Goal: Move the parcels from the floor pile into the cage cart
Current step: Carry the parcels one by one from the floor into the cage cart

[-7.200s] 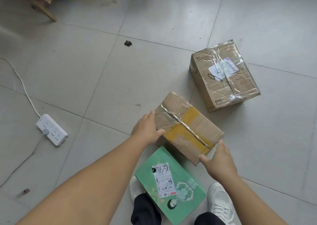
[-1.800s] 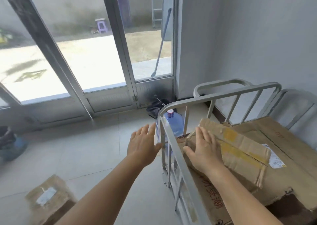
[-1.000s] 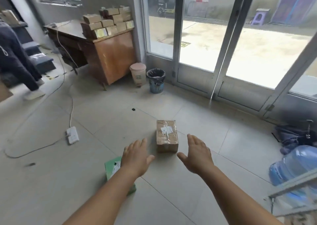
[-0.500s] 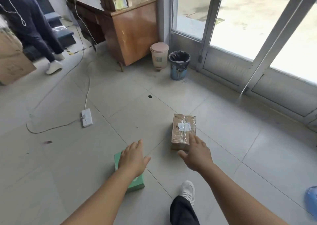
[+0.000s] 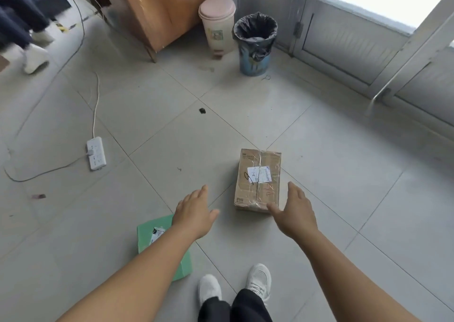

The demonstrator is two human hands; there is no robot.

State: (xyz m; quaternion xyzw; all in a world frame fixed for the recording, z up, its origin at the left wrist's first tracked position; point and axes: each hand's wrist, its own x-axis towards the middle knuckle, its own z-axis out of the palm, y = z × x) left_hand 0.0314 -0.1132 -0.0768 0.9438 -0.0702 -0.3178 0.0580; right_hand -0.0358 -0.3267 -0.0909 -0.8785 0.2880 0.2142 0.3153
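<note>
Two parcels, brown box (image 5: 258, 179) and green box (image 5: 157, 243); two bins, pink (image 5: 217, 22) and black-lined (image 5: 255, 40); one power strip (image 5: 96, 153)

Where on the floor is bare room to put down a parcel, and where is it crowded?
Bare tiles lie between the power strip and the brown parcel, and to that parcel's right toward the glass door. It is crowded by the desk, where two bins stand, and near the green parcel at the feet.

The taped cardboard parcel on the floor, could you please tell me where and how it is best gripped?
Probably by its two long side faces, one hand each, coming down from above. The taped cardboard parcel lies flat with its long axis pointing away, and the open left hand and right hand already flank it.
</note>
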